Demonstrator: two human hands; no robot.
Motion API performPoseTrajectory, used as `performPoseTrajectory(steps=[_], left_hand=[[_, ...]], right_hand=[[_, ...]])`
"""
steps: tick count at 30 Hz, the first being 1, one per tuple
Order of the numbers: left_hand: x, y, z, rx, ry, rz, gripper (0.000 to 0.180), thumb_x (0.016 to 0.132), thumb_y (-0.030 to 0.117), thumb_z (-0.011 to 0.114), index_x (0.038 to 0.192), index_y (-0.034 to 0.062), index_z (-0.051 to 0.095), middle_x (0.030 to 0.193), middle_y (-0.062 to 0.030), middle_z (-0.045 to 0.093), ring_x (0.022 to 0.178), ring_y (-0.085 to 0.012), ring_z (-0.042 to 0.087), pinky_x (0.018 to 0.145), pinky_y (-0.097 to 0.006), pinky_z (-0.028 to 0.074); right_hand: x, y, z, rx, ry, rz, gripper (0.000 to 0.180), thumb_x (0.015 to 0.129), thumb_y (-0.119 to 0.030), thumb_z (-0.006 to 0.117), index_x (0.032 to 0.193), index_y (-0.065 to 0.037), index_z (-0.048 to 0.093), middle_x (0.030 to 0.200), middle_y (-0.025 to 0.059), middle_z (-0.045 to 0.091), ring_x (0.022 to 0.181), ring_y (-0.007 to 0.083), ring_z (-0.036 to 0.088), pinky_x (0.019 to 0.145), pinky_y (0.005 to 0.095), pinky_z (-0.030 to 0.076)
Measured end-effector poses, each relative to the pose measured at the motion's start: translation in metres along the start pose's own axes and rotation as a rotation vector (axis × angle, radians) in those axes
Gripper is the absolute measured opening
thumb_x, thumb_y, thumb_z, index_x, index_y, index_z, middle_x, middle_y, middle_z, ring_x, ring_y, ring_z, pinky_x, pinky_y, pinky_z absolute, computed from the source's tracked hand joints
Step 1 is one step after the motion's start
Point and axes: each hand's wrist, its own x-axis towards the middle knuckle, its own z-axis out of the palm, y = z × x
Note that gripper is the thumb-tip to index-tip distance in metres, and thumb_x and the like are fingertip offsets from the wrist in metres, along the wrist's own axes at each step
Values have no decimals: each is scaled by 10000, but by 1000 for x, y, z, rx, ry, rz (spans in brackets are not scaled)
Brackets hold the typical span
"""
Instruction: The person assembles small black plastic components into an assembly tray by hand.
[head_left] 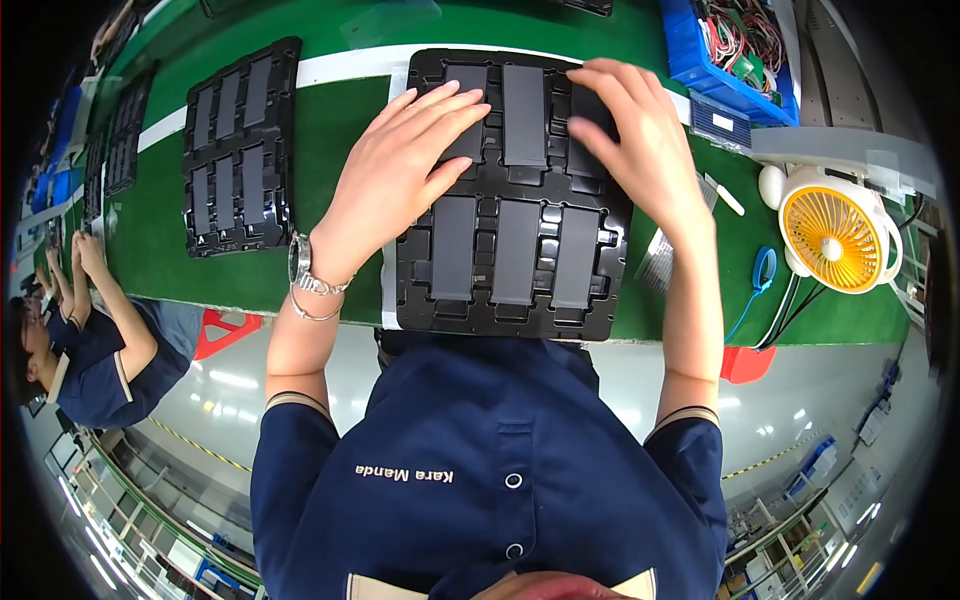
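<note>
A black moulded plastic tray (517, 187) lies on the bench right before me. Its recesses hold two rows of flat dark grey rectangular pieces, among them a top-middle piece (524, 115) and a bottom-left piece (454, 248). My left hand (405, 150), fingers stretched, rests over the top-left piece (466, 82) and partly hides it. Over the tray's top-right recess is my right hand (640, 130), thumb apart from the fingers. The dark piece there is largely covered, so how it sits is hard to see.
Left of me stands a similar filled tray (240, 150), with another tray (128, 130) beyond, near a co-worker (110, 350). At right are a yellow-and-white fan (835, 238), a white pen-like tool (727, 195), a blue wrist strap (765, 268) and a blue bin (690, 50) of wires.
</note>
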Motion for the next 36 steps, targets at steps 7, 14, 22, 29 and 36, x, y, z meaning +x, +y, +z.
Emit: performPoseTrajectory(steps=[7, 14, 22, 29, 36], left_hand=[[6, 8, 6, -36, 109, -20, 467, 883, 227, 668, 1317, 94, 561, 1407, -79, 532, 1353, -271, 439, 1143, -445, 317], [29, 19, 22, 68, 19, 142, 492, 903, 288, 641, 1341, 88, 539, 1435, -93, 497, 1379, -273, 395, 1169, -458, 259], [-1, 61, -10, -949, -83, -70, 427, 1037, 281, 424, 1359, 6, 481, 1219, -160, 632, 1146, -305, 609, 1014, -382, 445], [-26, 87, -5, -1526, 228, -584, 413, 1063, 260, 356, 1394, 15, 393, 1301, -124, 534, 1115, -186, 574, 963, -351, 469], [-29, 83, 4, -1449, 173, -450, 374, 949, 21, 548, 1283, 29, 378, 897, -53, 563, 819, -102, 588, 698, -232, 479]], right_hand=[[-18, 2, -21, -228, -138, -205, 564, 694, -272, 804, 1164, -41, 593, 1252, 81, 608, 1226, 255, 533, 1090, 427, 387], [-14, 11, -15, -257, 333, -267, 228, 710, -36, 703, 915, -66, 609, 836, 30, 661, 826, 212, 642, 868, 380, 514], [-41, -58, -23, -210, 636, -133, 224, 689, -73, 730, 913, -84, 730, 1029, 54, 666, 970, 252, 617, 843, 395, 509], [-43, -89, -5, 156, 398, -259, 202, 817, -178, 670, 978, -60, 701, 1057, 87, 643, 1036, 267, 606, 873, 417, 483], [-50, -86, 10, 1165, 82, 366, 122, 886, -40, 651, 986, 18, 612, 991, 95, 567, 867, 189, 607, 801, 340, 486]])
